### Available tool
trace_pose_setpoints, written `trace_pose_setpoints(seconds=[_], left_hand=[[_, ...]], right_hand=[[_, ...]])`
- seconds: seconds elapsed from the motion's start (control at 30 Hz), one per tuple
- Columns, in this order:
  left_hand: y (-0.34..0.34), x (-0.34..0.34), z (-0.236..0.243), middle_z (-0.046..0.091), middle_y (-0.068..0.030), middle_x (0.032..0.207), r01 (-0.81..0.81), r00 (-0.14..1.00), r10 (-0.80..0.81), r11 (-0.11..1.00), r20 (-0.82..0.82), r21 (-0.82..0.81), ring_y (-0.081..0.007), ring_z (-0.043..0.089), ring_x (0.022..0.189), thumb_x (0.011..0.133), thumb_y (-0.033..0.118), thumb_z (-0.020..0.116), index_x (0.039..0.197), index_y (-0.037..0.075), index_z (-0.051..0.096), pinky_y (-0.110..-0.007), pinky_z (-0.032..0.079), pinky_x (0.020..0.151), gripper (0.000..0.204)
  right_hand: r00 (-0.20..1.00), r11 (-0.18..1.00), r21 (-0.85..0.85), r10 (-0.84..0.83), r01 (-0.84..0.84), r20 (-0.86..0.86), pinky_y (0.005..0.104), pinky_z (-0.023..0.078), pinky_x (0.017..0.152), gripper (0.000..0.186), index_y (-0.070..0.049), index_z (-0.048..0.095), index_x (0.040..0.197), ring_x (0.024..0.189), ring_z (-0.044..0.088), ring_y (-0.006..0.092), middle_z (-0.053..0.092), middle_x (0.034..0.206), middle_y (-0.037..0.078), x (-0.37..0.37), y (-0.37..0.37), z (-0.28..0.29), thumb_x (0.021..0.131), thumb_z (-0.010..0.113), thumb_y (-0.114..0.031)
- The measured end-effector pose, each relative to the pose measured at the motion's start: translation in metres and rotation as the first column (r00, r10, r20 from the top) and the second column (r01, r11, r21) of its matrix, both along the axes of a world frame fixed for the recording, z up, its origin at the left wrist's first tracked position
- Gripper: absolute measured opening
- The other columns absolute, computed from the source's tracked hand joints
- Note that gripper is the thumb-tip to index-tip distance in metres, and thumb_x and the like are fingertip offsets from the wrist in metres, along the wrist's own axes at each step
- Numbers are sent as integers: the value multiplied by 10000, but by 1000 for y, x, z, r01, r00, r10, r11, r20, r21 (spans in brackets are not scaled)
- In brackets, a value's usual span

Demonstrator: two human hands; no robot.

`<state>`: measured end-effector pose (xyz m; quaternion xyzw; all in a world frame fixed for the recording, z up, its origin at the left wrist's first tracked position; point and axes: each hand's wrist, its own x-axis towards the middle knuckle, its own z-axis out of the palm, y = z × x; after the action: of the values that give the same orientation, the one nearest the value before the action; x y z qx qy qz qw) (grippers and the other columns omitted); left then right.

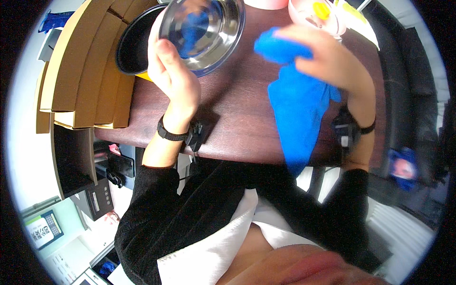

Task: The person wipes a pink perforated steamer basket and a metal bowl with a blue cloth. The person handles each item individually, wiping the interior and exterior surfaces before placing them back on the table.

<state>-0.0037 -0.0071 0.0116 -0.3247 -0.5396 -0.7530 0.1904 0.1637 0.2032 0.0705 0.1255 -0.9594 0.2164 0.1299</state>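
My left hand [173, 76] holds a round, shiny lid [213, 40] by its edge, tilted up at the back left of the desk, with some blue showing in its middle. A pot [133, 45] with a dark inside and yellow outside is just left of and behind the lid. My right hand [335, 61], blurred by motion, grips a bright blue cloth [297, 116], bunched at the fingers and hanging down over the front edge of the dark wood desk [228, 133].
Long cardboard boxes [76, 61] line the left of the desk. A pink bowl [297, 12] with something yellow and a white item [365, 31] lie at the back right. Black upholstered furniture [408, 85] is to the right, shelving [71, 161] at the lower left.
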Motion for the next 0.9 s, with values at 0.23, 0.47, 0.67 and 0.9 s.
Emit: trace_pose_setpoints(seconds=[0.23, 0.47, 0.67, 0.9], left_hand=[[0, 13, 0, 575, -137, 1230, 132, 991, -132, 990, -14, -45, -216, 553, 1109, 1012, 360, 377, 1265, -45, 509, -358, 408, 996, 496], [-7, 11, -9, 574, -114, 1214, 313, 935, -312, 950, 171, 21, -216, 550, 1112, 989, 458, 401, 1250, -9, 506, -369, 410, 996, 546], [-2, 10, -2, 624, -44, 1003, 177, 980, -160, 972, 114, -156, -106, 536, 923, 1016, 318, 415, 1099, -28, 604, -259, 415, 852, 403], [0, 3, -2, 638, -46, 1011, 307, 942, -268, 931, 201, -195, -109, 542, 940, 1010, 339, 437, 1190, -18, 599, -258, 421, 851, 431]], right_hand=[[980, 604, -773, -81, 194, 182, 280, 478, 882, 550, -5, 502, 1302, 989, 597, 139, 626, 1107, 67, -15, 27, -8, 764, 609, -44], [970, 448, -868, 8, 213, 242, 260, 480, 869, 584, 3, 487, 1324, 979, 598, 126, 624, 1139, 75, -22, 32, -22, 757, 619, -51], [913, 664, -697, 53, 270, 404, 270, 475, 901, 563, 10, 520, 1283, 986, 602, 141, 625, 1129, 83, -22, 19, -9, 727, 607, -7], [948, 445, -860, 70, 249, 311, 239, 487, 791, 486, 10, 557, 1230, 872, 598, 95, 646, 1017, 42, -12, 32, -13, 751, 598, -68]])
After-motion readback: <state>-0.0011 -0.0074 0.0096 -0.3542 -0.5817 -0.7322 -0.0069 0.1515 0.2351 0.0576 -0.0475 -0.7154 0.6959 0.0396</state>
